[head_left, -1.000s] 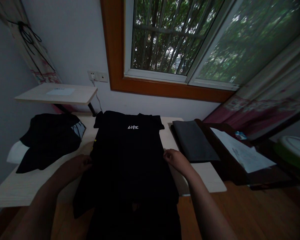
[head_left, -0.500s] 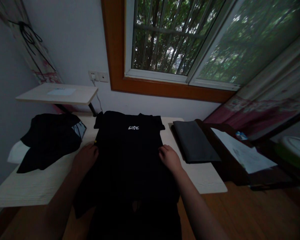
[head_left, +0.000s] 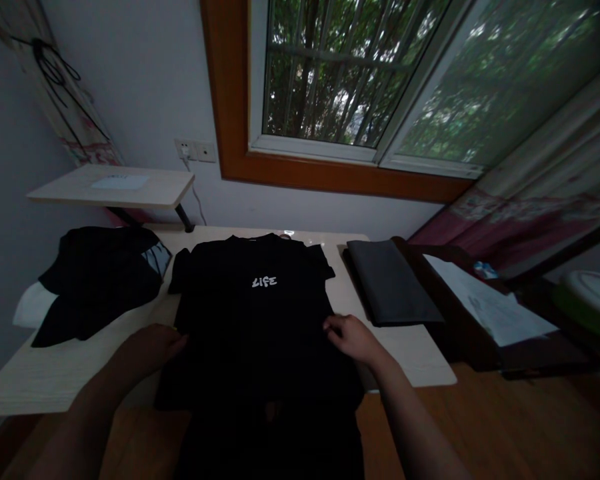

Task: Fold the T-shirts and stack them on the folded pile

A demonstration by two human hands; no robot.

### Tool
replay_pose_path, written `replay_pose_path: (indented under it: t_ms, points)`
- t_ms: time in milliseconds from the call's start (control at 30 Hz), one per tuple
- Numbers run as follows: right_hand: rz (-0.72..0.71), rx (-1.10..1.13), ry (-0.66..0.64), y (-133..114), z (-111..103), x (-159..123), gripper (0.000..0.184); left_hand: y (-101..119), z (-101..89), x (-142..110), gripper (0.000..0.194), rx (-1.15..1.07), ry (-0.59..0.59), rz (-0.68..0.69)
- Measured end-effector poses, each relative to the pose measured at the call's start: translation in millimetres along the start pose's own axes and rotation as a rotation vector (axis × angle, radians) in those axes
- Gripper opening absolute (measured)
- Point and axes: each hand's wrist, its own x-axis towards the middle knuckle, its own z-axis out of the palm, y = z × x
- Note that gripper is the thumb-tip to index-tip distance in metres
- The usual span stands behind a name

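Observation:
A black T-shirt (head_left: 253, 313) with white "LIFE" lettering lies face up on the pale wooden table (head_left: 60, 380), its hem hanging over the near edge. My left hand (head_left: 153, 347) is closed on the shirt's left side edge. My right hand (head_left: 350, 337) is closed on its right side edge. Both sleeves lie spread near the table's far side.
A heap of dark clothes (head_left: 97, 277) lies at the table's left. A folded dark garment (head_left: 390, 280) rests at the right. Papers (head_left: 485, 303) lie on a dark side table. A small raised shelf (head_left: 115, 187) stands at back left, under a wall socket (head_left: 195, 151).
Both hands slid back toward me along the shirt's sides, and the shirt has shifted toward the near edge, baring the table's far strip.

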Motion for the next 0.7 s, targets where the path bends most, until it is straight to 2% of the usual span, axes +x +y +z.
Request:
replay_pose_path:
  t_ms: [67, 233, 367, 533, 700]
  points:
    - [0.011, 0.05, 0.048, 1.2, -0.7, 8.1, 0.026, -2.5, -4.0, 7.5, 0.046, -0.006, 0.088, 0.009]
    - [0.003, 0.025, 0.346, 5.4, 2.2, 44.3, 0.025, 7.0, -11.3, 36.7, 0.036, 0.036, 0.359, 0.133]
    - [-0.047, -0.118, 0.405, -0.2, 9.0, 68.5, 0.024, 18.5, -8.8, 55.5, 0.039, 0.106, 0.508, 0.091]
    - [-0.027, -0.231, 0.384, -7.6, 20.4, 73.1, 0.022, 6.9, -9.1, 69.6, 0.045, 0.132, 0.571, -0.056]
    - [0.021, -0.262, 0.411, -1.4, 25.4, 65.1, 0.021, -13.4, -14.9, 73.6, 0.047, 0.21, 0.541, -0.019]
